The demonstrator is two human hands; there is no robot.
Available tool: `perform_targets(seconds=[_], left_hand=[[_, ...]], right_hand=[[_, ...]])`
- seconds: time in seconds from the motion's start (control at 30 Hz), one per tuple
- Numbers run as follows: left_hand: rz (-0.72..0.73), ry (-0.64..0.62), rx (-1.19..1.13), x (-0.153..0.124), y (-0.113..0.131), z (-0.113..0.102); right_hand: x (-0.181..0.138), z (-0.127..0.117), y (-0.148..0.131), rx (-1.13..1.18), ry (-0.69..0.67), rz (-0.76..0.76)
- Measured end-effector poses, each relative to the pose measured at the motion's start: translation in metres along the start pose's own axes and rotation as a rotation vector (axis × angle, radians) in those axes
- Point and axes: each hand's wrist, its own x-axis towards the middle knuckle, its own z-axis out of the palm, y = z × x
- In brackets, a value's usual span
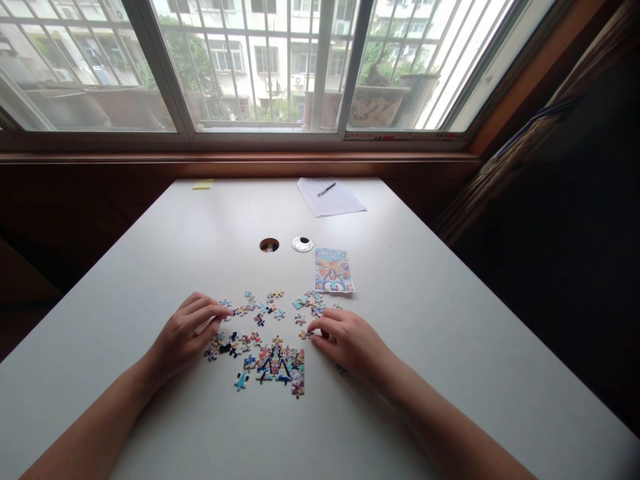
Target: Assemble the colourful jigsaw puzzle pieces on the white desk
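Several loose puzzle pieces [260, 308] lie scattered on the white table [150, 267] in front of me. A partly joined block of the puzzle [280, 365] sits closer, between my hands. My left hand [187, 330] rests on the table with its fingers stretched toward the pieces at the left and holds nothing. My right hand [345, 340] lies just right of the joined block. Its fingertips pinch a small piece [304, 334] at the table surface. A colourful reference picture [333, 270] lies beyond the pieces.
A round cable hole [269, 245] and its loose white cap [303, 244] are in the table's middle. A sheet of paper [330, 198] with a pen [327, 189] and a yellow note [203, 185] lie by the far edge under the window.
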Motion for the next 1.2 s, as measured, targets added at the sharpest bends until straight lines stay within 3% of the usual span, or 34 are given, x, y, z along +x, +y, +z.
perform_targets(seconds=[1.2], left_hand=[[-0.025,-0.006,0.003,0.0014,0.0018,-0.0017]], right_hand=[[0.0007,-0.0004,-0.0018,0.002,0.002,0.002]])
